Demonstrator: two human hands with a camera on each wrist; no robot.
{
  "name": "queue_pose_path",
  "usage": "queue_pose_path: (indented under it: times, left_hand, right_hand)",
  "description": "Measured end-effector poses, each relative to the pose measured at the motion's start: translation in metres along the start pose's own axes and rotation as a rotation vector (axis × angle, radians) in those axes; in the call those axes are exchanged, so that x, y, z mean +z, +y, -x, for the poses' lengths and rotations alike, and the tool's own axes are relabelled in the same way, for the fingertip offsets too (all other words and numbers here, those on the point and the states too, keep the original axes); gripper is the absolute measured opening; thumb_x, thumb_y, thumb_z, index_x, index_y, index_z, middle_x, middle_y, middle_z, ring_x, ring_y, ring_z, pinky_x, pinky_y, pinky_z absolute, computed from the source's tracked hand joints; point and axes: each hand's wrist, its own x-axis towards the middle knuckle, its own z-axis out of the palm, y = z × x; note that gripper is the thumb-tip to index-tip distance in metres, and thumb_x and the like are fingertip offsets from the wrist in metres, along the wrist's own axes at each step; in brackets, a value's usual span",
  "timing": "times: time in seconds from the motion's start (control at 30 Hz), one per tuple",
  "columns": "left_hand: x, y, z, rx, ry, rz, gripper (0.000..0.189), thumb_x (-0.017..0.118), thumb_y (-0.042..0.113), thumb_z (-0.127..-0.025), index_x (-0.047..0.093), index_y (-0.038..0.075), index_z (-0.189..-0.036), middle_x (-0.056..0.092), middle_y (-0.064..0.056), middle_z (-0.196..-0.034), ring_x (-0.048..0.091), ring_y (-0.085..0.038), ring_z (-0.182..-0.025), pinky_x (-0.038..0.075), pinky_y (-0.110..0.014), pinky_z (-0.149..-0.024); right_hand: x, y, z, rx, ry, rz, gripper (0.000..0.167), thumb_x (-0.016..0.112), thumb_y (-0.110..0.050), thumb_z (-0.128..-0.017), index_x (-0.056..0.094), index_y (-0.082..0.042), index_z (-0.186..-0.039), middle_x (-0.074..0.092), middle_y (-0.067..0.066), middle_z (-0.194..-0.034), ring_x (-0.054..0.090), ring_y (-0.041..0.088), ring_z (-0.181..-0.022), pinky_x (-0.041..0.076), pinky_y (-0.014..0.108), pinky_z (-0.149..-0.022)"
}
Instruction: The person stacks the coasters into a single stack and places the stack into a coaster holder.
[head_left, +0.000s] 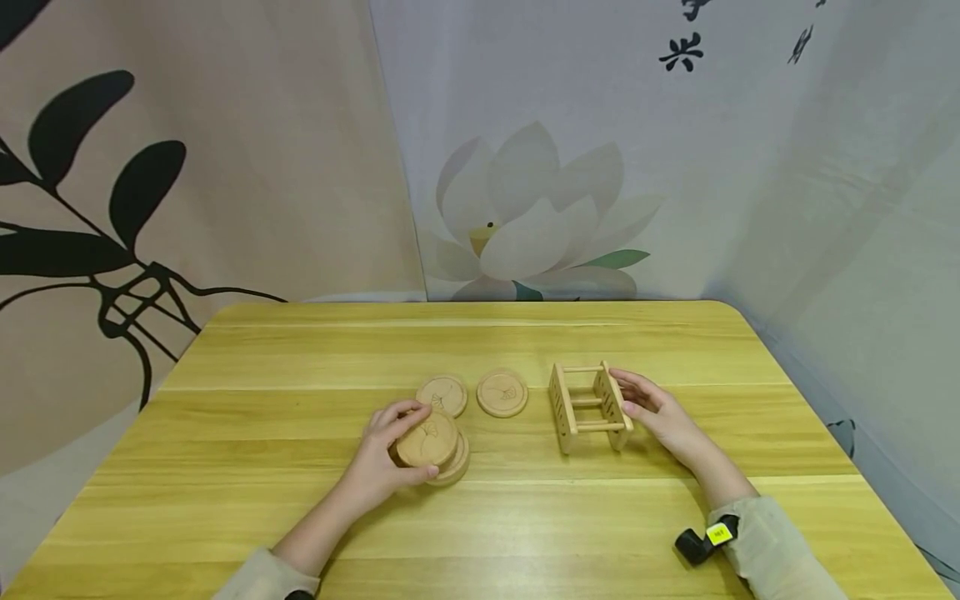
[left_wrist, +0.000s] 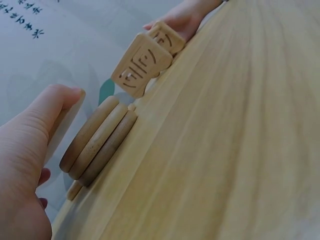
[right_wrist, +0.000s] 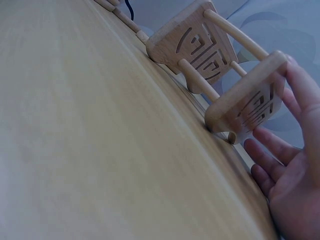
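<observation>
A pale fabric backdrop (head_left: 787,183), printed with a white lotus (head_left: 532,237) and dark leaves (head_left: 81,121), hangs behind a yellow wood-grain table (head_left: 525,533) with rounded far corners. In the head view the left hand (head_left: 378,467) grasps a round wooden disc (head_left: 426,440) by its rim, thumb on the near side and fingers on the far side; the line-carved face is turned up, a round shape with no long axis. The left wrist view alone shows that disc almost edge-on and apart from the stack of discs (left_wrist: 97,142) beside it, where three thick, smooth, rounded edges can be counted; from above, the disc covers much of this pile. Two more discs lie flat beyond it, the back disc (head_left: 442,393) and the lone disc (head_left: 502,392), each with a raised rim and a thin engraved drawing. To their right a light wooden rack (head_left: 564,410) stands on the tabletop, its round dowels running left to right between two panels whose length runs from near to far. The right hand (head_left: 663,421) grips the right-hand panel; the right wrist view brings out its cut-through angular slots and softened corners.
</observation>
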Motion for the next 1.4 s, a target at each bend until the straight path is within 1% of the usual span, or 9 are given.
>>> queue_pose_path:
  times: [0.27, 0.5, 0.7, 0.9, 1.1, 1.4]
  left_hand:
    - [0.0012, 0.0012, -0.0003, 0.002, -0.011, -0.022, 0.081, 0.09, 0.025, -0.064, 0.055, 0.014, -0.136, 0.045, -0.002, -0.14, 0.026, -0.025, -0.131, 0.022, -0.064, -0.1]
    - [0.0026, 0.0017, -0.0003, -0.002, -0.018, -0.042, 0.081, 0.09, 0.027, -0.063, 0.056, 0.017, -0.135, 0.045, 0.006, -0.139, 0.027, -0.024, -0.131, 0.022, -0.064, -0.1]
    - [0.0036, 0.0033, -0.0004, 0.003, -0.023, -0.058, 0.082, 0.091, 0.029, -0.062, 0.056, 0.016, -0.135, 0.046, 0.005, -0.139, 0.029, -0.024, -0.131, 0.022, -0.064, -0.1]
    - [0.0038, 0.0032, -0.0006, 0.01, -0.033, -0.069, 0.082, 0.09, 0.034, -0.062, 0.057, 0.015, -0.135, 0.046, 0.007, -0.138, 0.031, -0.024, -0.129, 0.021, -0.061, -0.101]
    - [0.0037, 0.0045, -0.0002, 0.015, -0.051, -0.062, 0.081, 0.09, 0.033, -0.063, 0.057, 0.013, -0.135, 0.047, 0.005, -0.139, 0.032, -0.025, -0.128, 0.02, -0.061, -0.099]
    - [0.0044, 0.0025, -0.0002, 0.021, -0.068, -0.073, 0.079, 0.089, 0.033, -0.064, 0.057, 0.014, -0.134, 0.046, 0.004, -0.14, 0.032, -0.025, -0.128, 0.019, -0.058, -0.099]
  right_hand:
    - [0.0, -0.0006, 0.0001, -0.004, 0.0, -0.005, 0.049, 0.049, -0.006, -0.1, 0.034, 0.0, -0.146, 0.044, 0.028, -0.134, 0.05, 0.008, -0.113, 0.041, 0.019, -0.091]
    - [0.0001, -0.0007, -0.0006, 0.002, 0.001, 0.002, 0.049, 0.05, -0.007, -0.1, 0.035, -0.001, -0.146, 0.043, 0.027, -0.136, 0.049, 0.007, -0.114, 0.04, 0.018, -0.091]
    - [-0.0001, -0.0005, -0.0013, 0.007, 0.004, 0.007, 0.049, 0.05, -0.007, -0.1, 0.035, 0.0, -0.146, 0.043, 0.028, -0.136, 0.049, 0.006, -0.114, 0.041, 0.018, -0.091]
    - [-0.0001, -0.0003, -0.0011, 0.011, -0.002, 0.016, 0.049, 0.049, -0.008, -0.1, 0.034, -0.001, -0.147, 0.043, 0.027, -0.135, 0.049, 0.005, -0.114, 0.042, 0.019, -0.09]
    - [-0.0003, -0.0004, 0.0002, 0.013, -0.005, 0.021, 0.05, 0.049, -0.008, -0.1, 0.033, -0.002, -0.147, 0.044, 0.027, -0.135, 0.048, 0.005, -0.114, 0.041, 0.019, -0.09]
    - [0.0004, -0.0025, 0.0005, 0.008, -0.006, 0.01, 0.05, 0.049, -0.007, -0.1, 0.033, 0.0, -0.147, 0.045, 0.028, -0.133, 0.05, 0.007, -0.113, 0.043, 0.02, -0.089]
